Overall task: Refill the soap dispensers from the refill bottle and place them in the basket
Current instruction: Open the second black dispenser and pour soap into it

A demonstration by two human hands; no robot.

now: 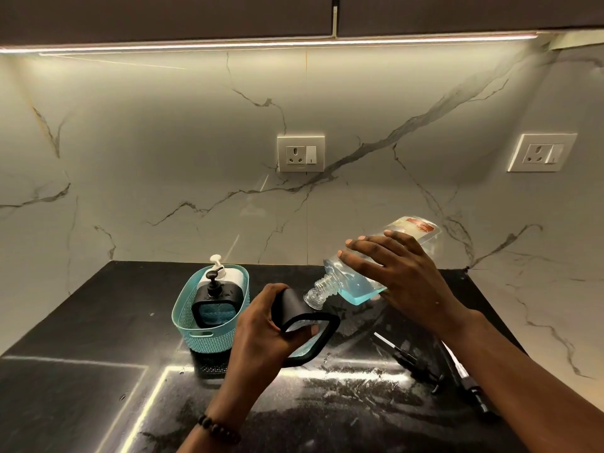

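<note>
Head view
Left hand (261, 331): fingers and thumb curled round a black-framed soap dispenser (305, 328), held tilted above the counter, pump removed.
Right hand (392, 276): grips the refill bottle (356, 282) from above, fingers spread across its clear body.
Refill bottle: tilted neck-down toward the left; ribbed, uncapped neck meets the top of the held dispenser; pale blue liquid pooled in the lower part of the body.
Bottle label: a red-and-white patch near the raised base; text not legible.
Basket (209, 325): teal, perforated, standing on the counter left of the hands, just beside the left hand.
Basket contents: a second black-framed dispenser (214, 305) with a black pump, upright, blue liquid visible through its window; behind it a white dispenser (225, 273) with a white pump.
Pump assembly (405, 358): black head with a clear tube, lying on the counter under the right forearm; a similar dark piece lies further right.
Left wrist: dark beaded bracelet (219, 429).
Surface: black glossy stone counter (98, 322), reflecting the strip light, with pale smears and droplets near the front.
Room: white marble-pattern backsplash (163, 158) with grey veins; two wall sockets with switches (300, 154); a light strip (261, 44) under dark upper cabinets.
</note>
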